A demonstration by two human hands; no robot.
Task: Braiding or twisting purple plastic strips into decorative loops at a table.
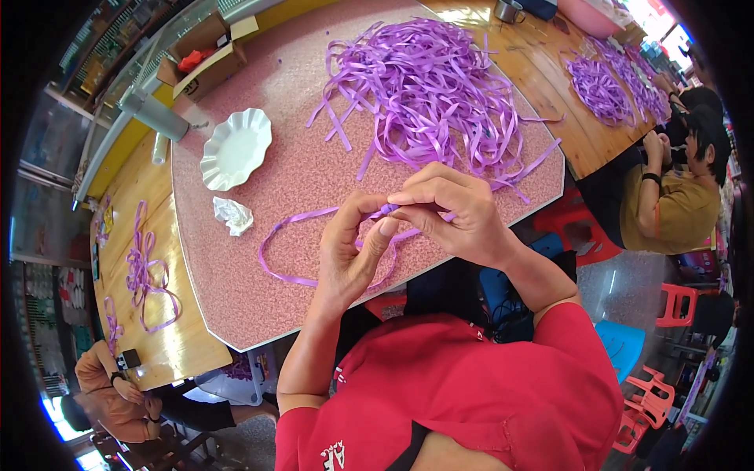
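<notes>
A purple ribbon (292,279) runs in a loose loop over the pink speckled table and up into my fingers. My left hand (350,250) pinches it between thumb and forefinger. Close against it, my right hand (454,213) grips the same ribbon from the other side. Between the fingertips shows a small purple knot or bunched part (388,209); its detail is too small to make out. Just beyond my hands lies a big heap of purple ribbons (428,94), some ends trailing toward my right forearm.
A white scalloped dish (236,151) and crumpled white tissue (233,216) lie at left, a grey bottle (154,113) and cardboard box (206,66) behind. More ribbons lie on wooden tables at left (145,271) and right (598,88). People sit at both sides; stools (619,345) stand at right.
</notes>
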